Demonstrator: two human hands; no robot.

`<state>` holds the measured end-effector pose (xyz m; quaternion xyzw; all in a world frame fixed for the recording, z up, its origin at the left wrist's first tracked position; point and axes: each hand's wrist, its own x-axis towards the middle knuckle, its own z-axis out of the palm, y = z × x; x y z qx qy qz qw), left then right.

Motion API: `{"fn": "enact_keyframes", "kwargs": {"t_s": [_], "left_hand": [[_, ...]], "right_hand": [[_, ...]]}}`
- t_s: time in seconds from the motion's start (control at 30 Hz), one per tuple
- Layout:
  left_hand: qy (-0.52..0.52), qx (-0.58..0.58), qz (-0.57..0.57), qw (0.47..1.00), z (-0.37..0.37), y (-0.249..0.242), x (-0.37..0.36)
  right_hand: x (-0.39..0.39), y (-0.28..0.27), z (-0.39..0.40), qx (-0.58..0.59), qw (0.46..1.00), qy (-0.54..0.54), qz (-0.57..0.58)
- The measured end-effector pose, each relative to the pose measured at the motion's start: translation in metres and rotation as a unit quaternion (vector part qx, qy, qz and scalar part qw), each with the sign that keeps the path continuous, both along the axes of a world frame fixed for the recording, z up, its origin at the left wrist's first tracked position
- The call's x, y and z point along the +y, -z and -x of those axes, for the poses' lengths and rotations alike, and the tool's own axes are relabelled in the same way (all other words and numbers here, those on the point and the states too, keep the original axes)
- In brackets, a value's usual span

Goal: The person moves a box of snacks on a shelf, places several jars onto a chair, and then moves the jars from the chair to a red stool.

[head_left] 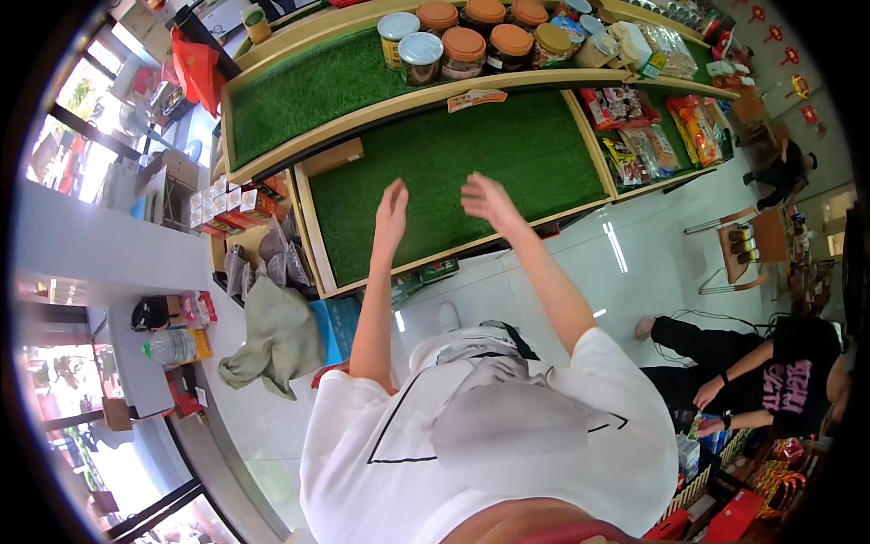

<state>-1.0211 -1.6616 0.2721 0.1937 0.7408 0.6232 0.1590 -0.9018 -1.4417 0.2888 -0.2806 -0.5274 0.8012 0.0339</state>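
Both my hands are held out over the lower display shelf (pixel 471 136), which is lined with green artificial grass and edged in pale wood. My left hand (pixel 391 216), seen edge-on with its fingers stretched out, holds nothing. A short way to its right is my right hand (pixel 490 201), palm turned inward and fingers apart, with nothing in it. A small cardboard piece (pixel 332 157) sits in the shelf's back left corner, nearest my left hand. An orange label (pixel 477 100) is fixed to the upper shelf's front edge, beyond my right hand.
Several lidded jars (pixel 463 53) stand on the upper shelf. Packaged snacks (pixel 693 131) fill the right compartment. Boxes (pixel 237 205) and a grey-green cloth (pixel 272 335) are at the left. At the lower right, a person in black (pixel 784 381) handles small packages.
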Motion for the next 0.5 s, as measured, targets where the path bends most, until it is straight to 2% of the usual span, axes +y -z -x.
{"fn": "enact_keyframes", "kwargs": {"t_s": [0.07, 0.1, 0.2, 0.3, 0.37, 0.43, 0.47, 0.5], "left_hand": [[0.012, 0.032, -0.056, 0.998, 0.024, -0.051, 0.029], [0.022, 0.048, -0.081, 0.995, 0.038, -0.071, 0.044], [-0.010, 0.080, -0.118, 0.990, 0.073, -0.113, 0.088], [-0.042, 0.177, -0.080, 0.980, 0.106, -0.130, 0.126], [-0.061, 0.185, -0.076, 0.978, 0.122, -0.134, 0.147], [-0.078, 0.193, -0.100, 0.973, 0.139, -0.139, 0.167], [-0.086, 0.160, -0.129, 0.975, 0.143, -0.138, 0.175], [-0.098, 0.153, -0.137, 0.974, 0.144, -0.142, 0.183]], "right_hand": [[0.014, -0.036, 0.040, 0.060, 0.998, 0.023, -0.008], [0.016, -0.065, 0.056, 0.085, 0.995, 0.027, -0.034], [0.032, -0.102, 0.109, 0.142, 0.979, 0.043, -0.137], [0.050, -0.113, 0.154, 0.197, 0.946, 0.075, -0.247], [0.060, -0.117, 0.180, 0.248, 0.906, 0.112, -0.325], [0.064, -0.120, 0.198, 0.261, 0.904, 0.122, -0.317], [0.065, -0.121, 0.206, 0.255, 0.906, 0.117, -0.317], [0.071, -0.098, 0.227, 0.258, 0.867, 0.140, -0.404]]}}
